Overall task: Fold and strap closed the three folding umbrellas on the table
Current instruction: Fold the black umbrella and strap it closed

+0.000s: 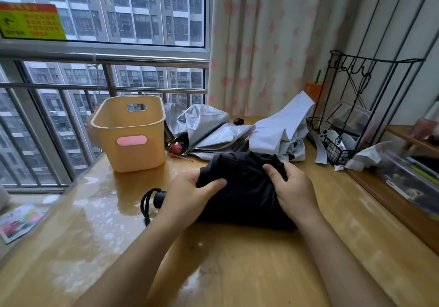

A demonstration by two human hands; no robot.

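Right now, both hands are holding the black umbrella (247, 195), which is lying on the wooden table (237, 271) in the middle of the frame. The left hand (187, 199) is squeezing the black cloth near the handle end, with its thumb pressing on top and its fingers curling round the far side. The right hand (292, 188) is gripping a bunch of the same cloth a little to the right, with its fingers curling in tightly. The cloth is looking loose and puffy (it is not wrapped up tight). The umbrella's black handle (159, 198) is sticking out to the left, past the left hand, and a black cord loop (145, 205) is hanging from it onto the table.

Two more umbrellas are lying just behind, both open-looking and crumpled. A shiny silver umbrella (206, 126) is sitting above the middle of the frame, and a pale grey umbrella (282, 126) is leaning beside it on the right. A yellow basket (133, 140) is standing left of them. A black wire rack (356, 107) is standing at the right edge of the table. A curtain (273, 33) with pink hearts is hanging in the upper right.
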